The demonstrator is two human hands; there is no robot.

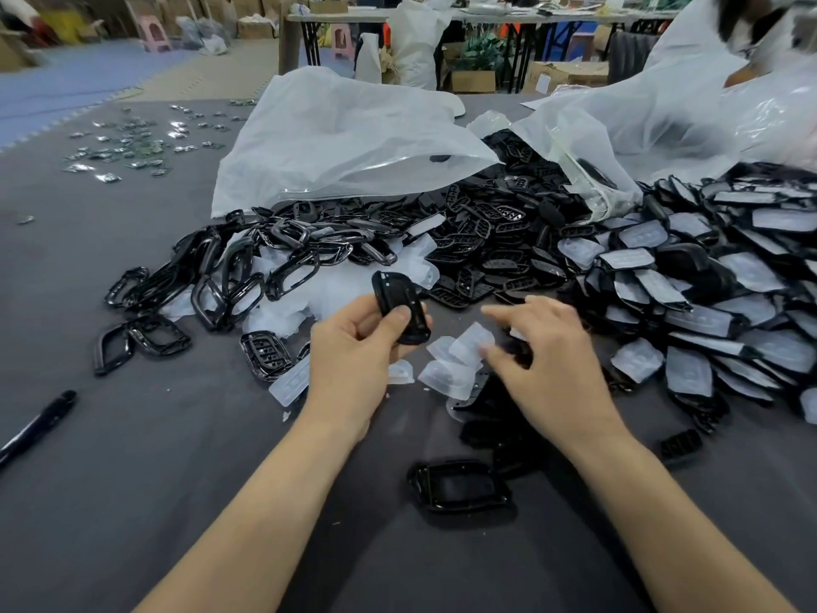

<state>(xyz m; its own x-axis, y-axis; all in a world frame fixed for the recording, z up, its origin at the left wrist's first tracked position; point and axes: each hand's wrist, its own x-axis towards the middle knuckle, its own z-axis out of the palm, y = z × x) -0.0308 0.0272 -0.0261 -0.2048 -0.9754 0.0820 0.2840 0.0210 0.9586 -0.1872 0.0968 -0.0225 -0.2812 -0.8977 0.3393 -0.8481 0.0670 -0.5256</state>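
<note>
Left hand (pixel 353 347) tight around black shell (pixel 400 309); right hand (pixel 548 356) (grip unclear) at clear pads (pixel 464 347), heaps (pixel 486 245) beyond

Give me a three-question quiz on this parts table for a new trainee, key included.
1. True or false: the left hand grips a black shell.
2. Which parts lie at the fingertips of the right hand? A. translucent pads B. metal screws C. paper labels
3. Fill in: the pen lies on the grey cloth to the person's ____.
Key: 1 true; 2 A; 3 left.
</note>
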